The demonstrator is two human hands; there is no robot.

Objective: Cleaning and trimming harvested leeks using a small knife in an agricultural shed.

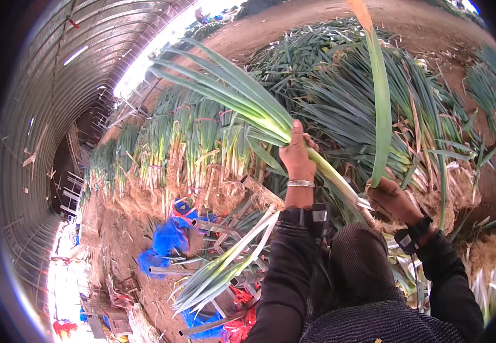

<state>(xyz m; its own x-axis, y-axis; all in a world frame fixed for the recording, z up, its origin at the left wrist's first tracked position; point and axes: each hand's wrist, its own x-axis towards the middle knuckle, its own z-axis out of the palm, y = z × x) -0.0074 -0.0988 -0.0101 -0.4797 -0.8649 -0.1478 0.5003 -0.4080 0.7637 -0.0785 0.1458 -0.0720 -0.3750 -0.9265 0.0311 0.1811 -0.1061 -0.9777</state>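
Note:
My left hand (298, 157) is wrapped around the stalk of a large green onion (331, 171), its thumb lying along the stem. The onion slants, with its fanned green leaves (248, 100) towards the upper left and its pale lower end beside my right hand (391, 198). Between the fingers of my right hand is a long green leaf (381, 107) that rises and ends in a dry, tan tip. The onion's root end is partly hidden near that hand. Below my left wrist, several trimmed-looking onions (230, 261) lie across a metal frame (218, 227).
Bundles of onions tied with red string (205, 133) stand in a row to the left. A big heap of loose onions (355, 94) lies ahead, with roots towards me. Blue plastic (166, 240) and red plastic (239, 328) lie by the frame on the dirt floor (123, 253).

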